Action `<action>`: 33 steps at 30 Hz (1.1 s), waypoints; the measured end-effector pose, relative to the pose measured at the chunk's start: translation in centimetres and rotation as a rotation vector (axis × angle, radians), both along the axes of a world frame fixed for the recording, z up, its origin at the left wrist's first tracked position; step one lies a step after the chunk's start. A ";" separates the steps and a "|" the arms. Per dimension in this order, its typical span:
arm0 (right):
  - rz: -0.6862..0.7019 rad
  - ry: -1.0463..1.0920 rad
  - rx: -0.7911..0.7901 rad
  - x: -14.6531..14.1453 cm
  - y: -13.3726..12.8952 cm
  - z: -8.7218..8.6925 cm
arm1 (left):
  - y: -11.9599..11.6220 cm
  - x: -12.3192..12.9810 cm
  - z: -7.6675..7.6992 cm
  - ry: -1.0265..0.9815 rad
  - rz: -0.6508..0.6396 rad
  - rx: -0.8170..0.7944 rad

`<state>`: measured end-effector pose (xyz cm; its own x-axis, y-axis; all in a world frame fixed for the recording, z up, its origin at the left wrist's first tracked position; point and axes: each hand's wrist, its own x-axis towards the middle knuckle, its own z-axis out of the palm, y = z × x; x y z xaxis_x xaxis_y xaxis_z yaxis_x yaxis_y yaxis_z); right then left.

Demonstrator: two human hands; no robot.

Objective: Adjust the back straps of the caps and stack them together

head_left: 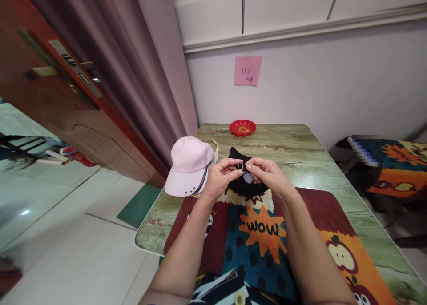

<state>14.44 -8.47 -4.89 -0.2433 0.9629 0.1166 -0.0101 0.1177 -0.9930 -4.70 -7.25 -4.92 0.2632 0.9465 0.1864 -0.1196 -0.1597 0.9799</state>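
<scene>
A black cap [248, 188] lies on the patterned mat, near the middle of the table. My left hand [223, 174] is closed, its thumb and fingers pinching the strap by a small metal buckle [240, 166]. From the other side, my right hand [266, 174] pinches the same strap just beside the buckle. A greyish tag [247, 177] shows below the fingertips. Left of my left hand, a pink cap [191, 162] with a dark band along its edge rests on the table.
A red scalloped dish [243, 127] sits at the table's [296, 140] back. The colourful mat [233, 234] covers the near part. A wooden door [100, 136] and curtain stand left, a wall with a pink note [247, 71] behind. A patterned chair [400, 167] is at right.
</scene>
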 end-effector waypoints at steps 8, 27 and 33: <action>-0.061 0.007 0.023 -0.7 0.0 -0.1 | 0.3 -0.1 -0.2 0.088 -0.005 0.131; -0.136 -0.053 0.128 -1.6 -0.1 0.0 | -0.6 0.3 1.5 0.089 0.128 -0.095; -0.242 -0.337 0.381 -2.0 -0.6 0.6 | -0.9 0.3 1.5 0.122 0.093 -0.079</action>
<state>12.46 -9.02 -4.24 -0.1050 0.9007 0.4215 0.3722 0.4286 -0.8233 -4.41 -8.13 -3.46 0.1905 0.9782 0.0822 0.0130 -0.0862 0.9962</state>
